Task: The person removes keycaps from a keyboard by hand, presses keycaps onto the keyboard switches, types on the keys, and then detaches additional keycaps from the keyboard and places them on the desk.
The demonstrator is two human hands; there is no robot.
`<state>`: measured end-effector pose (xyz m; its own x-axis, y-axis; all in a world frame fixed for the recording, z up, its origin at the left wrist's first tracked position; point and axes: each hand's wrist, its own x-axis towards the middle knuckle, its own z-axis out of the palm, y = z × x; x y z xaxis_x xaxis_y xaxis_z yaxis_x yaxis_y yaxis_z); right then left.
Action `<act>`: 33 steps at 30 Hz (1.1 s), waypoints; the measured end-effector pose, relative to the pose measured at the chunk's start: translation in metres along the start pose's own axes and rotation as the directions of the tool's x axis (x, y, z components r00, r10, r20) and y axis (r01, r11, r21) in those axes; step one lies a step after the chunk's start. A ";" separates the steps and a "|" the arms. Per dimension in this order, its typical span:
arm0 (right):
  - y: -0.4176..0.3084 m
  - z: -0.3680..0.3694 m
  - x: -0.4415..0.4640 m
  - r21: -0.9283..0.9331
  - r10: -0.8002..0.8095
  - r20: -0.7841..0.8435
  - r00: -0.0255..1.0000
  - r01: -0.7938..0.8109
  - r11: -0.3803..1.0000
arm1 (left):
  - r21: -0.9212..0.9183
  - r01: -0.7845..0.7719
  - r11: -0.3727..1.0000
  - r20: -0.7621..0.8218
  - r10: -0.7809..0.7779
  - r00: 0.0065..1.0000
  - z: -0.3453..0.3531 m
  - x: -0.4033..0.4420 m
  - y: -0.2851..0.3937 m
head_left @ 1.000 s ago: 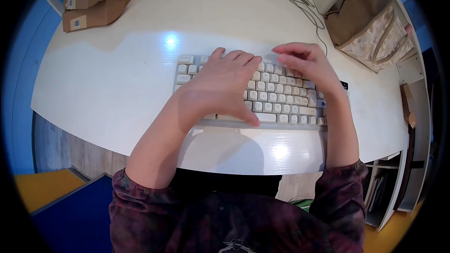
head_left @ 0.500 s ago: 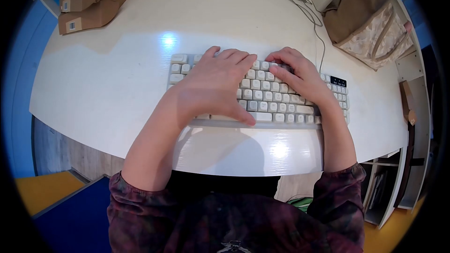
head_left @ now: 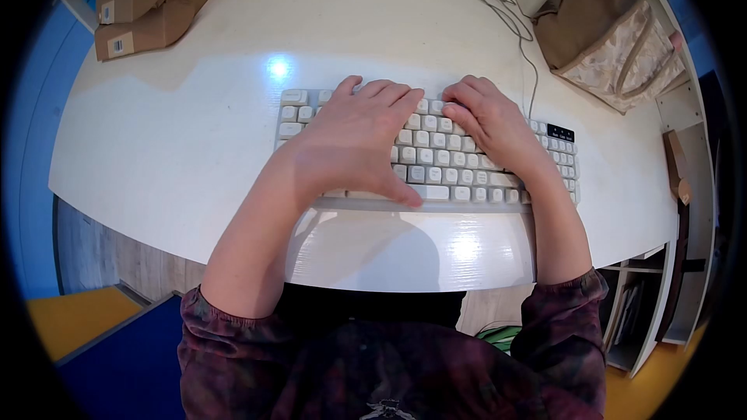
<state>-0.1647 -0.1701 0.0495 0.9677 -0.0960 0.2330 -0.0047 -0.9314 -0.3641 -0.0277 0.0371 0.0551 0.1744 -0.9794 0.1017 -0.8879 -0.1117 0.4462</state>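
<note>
A white and grey keyboard lies on the white desk in front of me. My left hand spreads across its left half, fingertips at the far edge and thumb stretched toward the space bar. That hand covers many of the keys beneath it. Over the upper right part of the keys is my right hand, its fingers bent and the thumb close to the index finger at the top rows. Whatever may be between that thumb and finger is too small or hidden to make out.
A thin coiled cable runs from the back of the desk to the keyboard. At the right stands a brown fabric bag beside open shelving. Brown cardboard pieces lie at the far left.
My right thumb and fingers have drawn a little closer together and shifted slightly over the top rows. My left hand keeps its place on the keyboard.
</note>
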 end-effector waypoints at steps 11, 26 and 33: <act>-0.002 -0.007 0.001 0.165 0.105 -0.280 0.954 -0.060 0.984 | 0.074 0.047 0.996 -0.051 -0.043 0.998 -0.004 0.000 0.002; -0.018 -0.010 -0.003 0.461 0.346 0.099 0.933 -0.351 0.815 | 0.276 0.462 0.843 -0.279 -0.390 0.878 -0.012 0.005 -0.010; -0.003 -0.026 -0.004 0.237 0.461 -0.052 0.886 -0.437 0.868 | 0.097 0.301 0.949 -0.196 -0.278 0.940 -0.006 0.009 0.015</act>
<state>-0.1749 -0.1758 0.0737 0.8422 -0.5323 0.0856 -0.3675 -0.6829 -0.6313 -0.0364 0.0280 0.0683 0.4942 -0.8570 0.1462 -0.8314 -0.4168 0.3674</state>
